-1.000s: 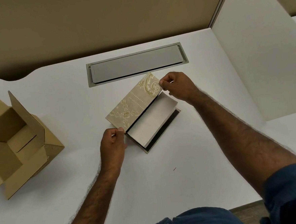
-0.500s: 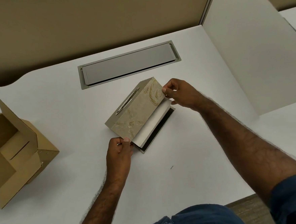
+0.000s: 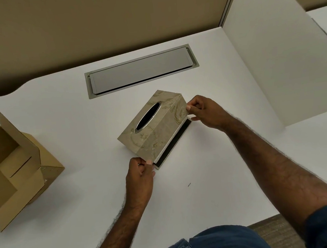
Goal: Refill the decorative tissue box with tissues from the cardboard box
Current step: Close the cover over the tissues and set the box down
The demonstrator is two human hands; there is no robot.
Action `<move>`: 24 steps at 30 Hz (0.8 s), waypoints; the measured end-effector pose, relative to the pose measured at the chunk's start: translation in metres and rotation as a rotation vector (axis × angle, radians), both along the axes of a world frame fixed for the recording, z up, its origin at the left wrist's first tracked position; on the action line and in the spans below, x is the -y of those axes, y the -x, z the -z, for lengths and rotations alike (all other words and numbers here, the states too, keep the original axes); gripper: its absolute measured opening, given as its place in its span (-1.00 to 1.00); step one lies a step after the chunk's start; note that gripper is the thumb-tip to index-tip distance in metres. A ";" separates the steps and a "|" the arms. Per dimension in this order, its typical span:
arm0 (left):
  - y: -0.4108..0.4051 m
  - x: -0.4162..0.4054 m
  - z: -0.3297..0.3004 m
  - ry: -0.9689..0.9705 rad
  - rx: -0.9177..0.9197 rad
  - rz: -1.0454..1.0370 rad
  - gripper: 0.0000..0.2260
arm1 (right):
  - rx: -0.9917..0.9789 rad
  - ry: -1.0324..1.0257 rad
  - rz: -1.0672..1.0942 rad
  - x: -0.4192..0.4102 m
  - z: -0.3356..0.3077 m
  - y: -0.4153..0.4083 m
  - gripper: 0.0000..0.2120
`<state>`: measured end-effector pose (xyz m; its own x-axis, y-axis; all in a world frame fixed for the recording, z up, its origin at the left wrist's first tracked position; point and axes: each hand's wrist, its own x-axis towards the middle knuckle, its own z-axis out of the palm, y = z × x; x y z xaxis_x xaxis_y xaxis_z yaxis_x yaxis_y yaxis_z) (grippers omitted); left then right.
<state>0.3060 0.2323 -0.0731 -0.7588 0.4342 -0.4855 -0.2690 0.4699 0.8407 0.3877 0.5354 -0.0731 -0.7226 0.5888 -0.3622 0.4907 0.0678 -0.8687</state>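
The decorative tissue box (image 3: 160,131) is beige with a pale floral pattern and a dark oval slot rimmed in metal on top. It sits tilted on the white desk (image 3: 80,114), its near long edge lifted off a flat base (image 3: 176,140) with a dark inside. My left hand (image 3: 141,173) pinches the box's near corner. My right hand (image 3: 204,111) pinches its far right corner. The open brown cardboard box (image 3: 16,165) stands at the left edge, flaps up; no tissues show inside it from here.
A grey metal cable hatch (image 3: 139,70) is set into the desk behind the tissue box. A tan partition rises at the back and a white divider panel (image 3: 270,58) stands on the right. The desk's front edge runs near my body.
The cover has swung down over its base, from nearly upright to almost closed, so the oval slot now faces up. Both hands kept their grip on its corners.
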 end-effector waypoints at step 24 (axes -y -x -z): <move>-0.017 -0.003 0.016 0.134 -0.366 0.128 -0.69 | 0.121 -0.299 -0.055 0.001 0.026 -0.028 -0.90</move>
